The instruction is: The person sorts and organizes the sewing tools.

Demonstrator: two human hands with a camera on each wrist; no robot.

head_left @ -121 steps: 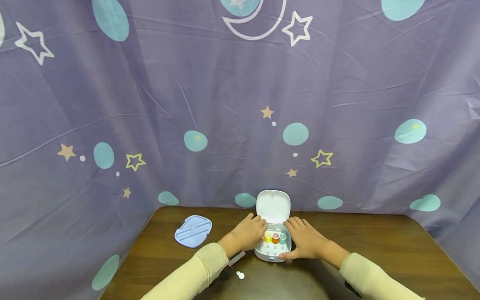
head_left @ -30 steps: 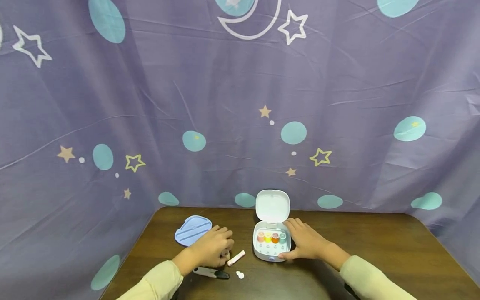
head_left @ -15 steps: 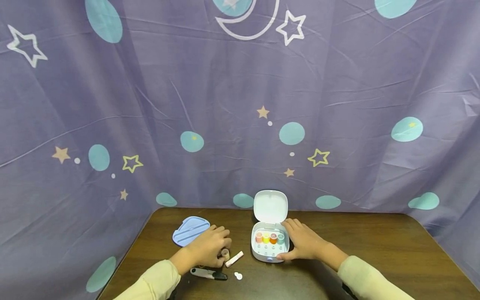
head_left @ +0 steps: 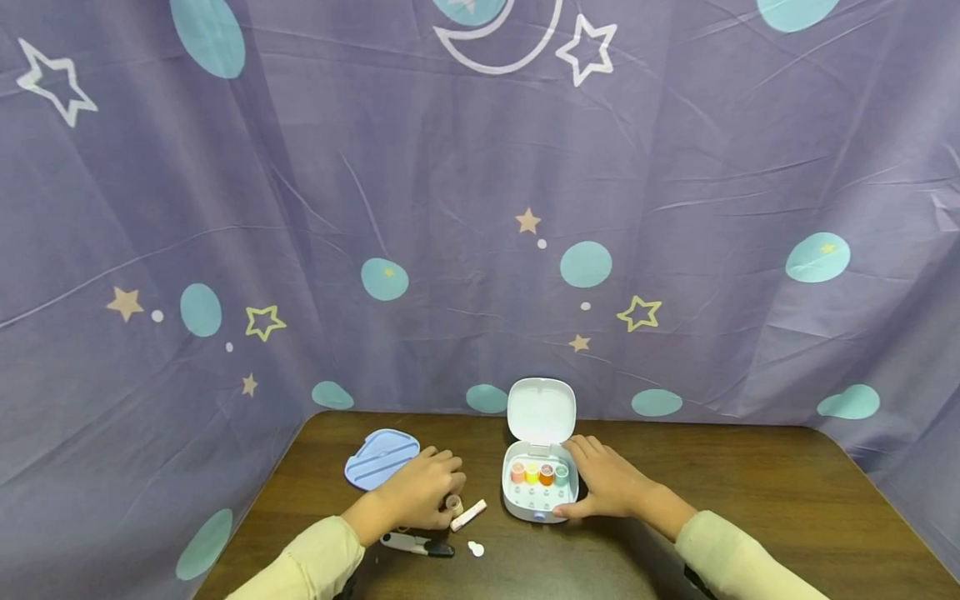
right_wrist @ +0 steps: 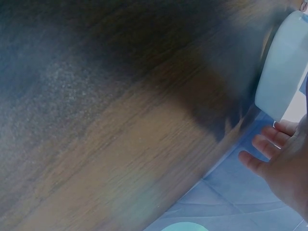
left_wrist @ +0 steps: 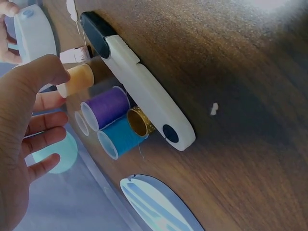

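My left hand (head_left: 420, 492) is low over the left part of the table, pinching a peach-orange thread spool (left_wrist: 79, 81) between thumb and index finger. The other fingers stay loosely spread. Beside that spool lie a purple spool (left_wrist: 107, 108), a blue spool (left_wrist: 122, 137) and a gold thimble-like ring (left_wrist: 139, 121). A white sewing box (head_left: 517, 507) stands with its lid raised, holding a row of several coloured spools (head_left: 547, 475) behind small pegs. My right hand (head_left: 611, 483) rests against the box's right side, thumb at the front corner and fingers near the hinge.
A white and black seam-cutter-like tool (left_wrist: 144, 86) lies by the spools. Near it are a small white-pink labelled piece (head_left: 468, 515) and a white needle-threader-like piece (head_left: 476, 548). A blue tray (head_left: 382, 460) lies behind the left hand. A patterned curtain (head_left: 480, 208) hangs behind the table.
My left hand has left the box, where a pink spool now stands in the row, and has come left to the peach spool. The right hand keeps its place at the box.
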